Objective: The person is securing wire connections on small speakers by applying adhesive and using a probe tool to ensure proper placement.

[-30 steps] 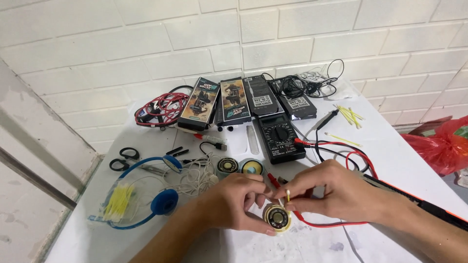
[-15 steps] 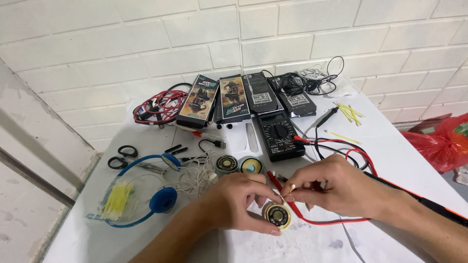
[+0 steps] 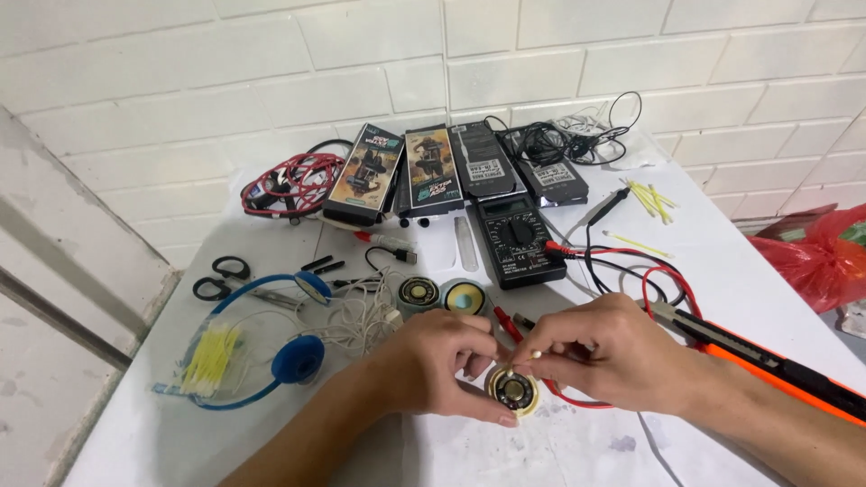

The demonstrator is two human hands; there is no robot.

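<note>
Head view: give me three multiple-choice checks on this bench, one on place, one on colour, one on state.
1. Where does the black multimeter lie?
A. Beyond the hands, mid-table
B. On the floor
C. Inside the red bag

2. What colour is the headphone ear cup?
A. Green
B. Blue
C. White

3. How is the small round speaker held?
A. Lying untouched
B. Both hands on it
C. Hanging from a wire

Answers: 1 A, it lies flat on the white table behind the hands. 2 B, cup and band are blue. 3 B, the left hand steadies it while the right hand pinches at its top.
</note>
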